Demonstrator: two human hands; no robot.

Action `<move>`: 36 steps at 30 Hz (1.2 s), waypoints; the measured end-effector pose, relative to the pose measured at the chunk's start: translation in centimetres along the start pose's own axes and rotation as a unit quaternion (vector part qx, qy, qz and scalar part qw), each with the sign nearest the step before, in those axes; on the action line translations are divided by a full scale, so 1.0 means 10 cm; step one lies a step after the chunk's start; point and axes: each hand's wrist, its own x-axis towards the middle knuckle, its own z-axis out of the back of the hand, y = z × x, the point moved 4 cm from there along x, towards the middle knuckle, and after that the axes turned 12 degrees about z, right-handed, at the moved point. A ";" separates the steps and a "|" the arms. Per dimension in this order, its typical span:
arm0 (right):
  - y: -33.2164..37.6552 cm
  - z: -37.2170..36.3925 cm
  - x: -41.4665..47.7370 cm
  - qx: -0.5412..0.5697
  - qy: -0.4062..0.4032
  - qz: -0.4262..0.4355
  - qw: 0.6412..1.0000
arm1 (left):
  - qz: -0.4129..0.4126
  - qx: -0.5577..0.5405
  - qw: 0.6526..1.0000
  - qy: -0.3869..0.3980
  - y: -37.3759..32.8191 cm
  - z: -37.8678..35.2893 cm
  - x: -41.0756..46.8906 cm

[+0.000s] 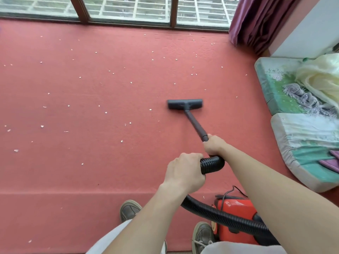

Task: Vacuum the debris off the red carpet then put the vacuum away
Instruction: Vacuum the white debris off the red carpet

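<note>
- While my right hand (pixel 214 145) curls round the near end of the wand (pixel 195 124), my left hand (pixel 183 171) grips the ribbed hose (pixel 220 213) at its bend just behind, so the right is the hand nearer the floor head (pixel 185 104).
- The wand's long axis runs from my hands forward and slightly left, ending at the floor head, which lies flat on the red carpet (pixel 91 171) with its bar set across that line.
- Most of the debris (pixel 42 126), pale flecks, lies left of the head and beyond it toward the window (pixel 128 10); the strip toward the cushions (pixel 293 129) shows only a few.
- I judge the coming stroke must push on and swing left, the right hand steering.
- The vacuum body (pixel 236 217) sits on the carpet by my right foot, joined by the hose.
</note>
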 end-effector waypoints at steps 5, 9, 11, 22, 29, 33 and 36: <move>-0.26 0.09 -0.05 0.146 -0.075 -0.136 0.977 | -0.028 0.012 1.000 -0.004 -0.04 0.00 0.00; -0.13 0.16 0.00 0.057 -0.034 -0.067 0.996 | -0.033 -0.018 0.999 -0.005 -0.09 0.04 0.00; 0.06 0.21 0.04 0.011 0.006 -0.016 1.000 | -0.024 -0.052 0.998 -0.014 -0.08 0.12 0.00; 0.31 0.44 0.04 -0.060 0.030 -0.057 0.996 | 0.006 -0.096 0.994 -0.051 -0.03 0.22 0.01; 0.00 0.48 -0.07 0.018 0.015 -0.067 0.998 | -0.043 -0.080 0.995 -0.038 -0.21 0.19 -0.04; 0.35 0.55 0.07 -0.042 0.039 -0.020 0.998 | -0.019 -0.103 0.993 -0.052 -0.13 0.19 -0.01; 0.58 0.51 0.21 -0.065 0.022 -0.012 0.998 | 0.020 -0.111 0.992 -0.063 -0.01 0.19 0.07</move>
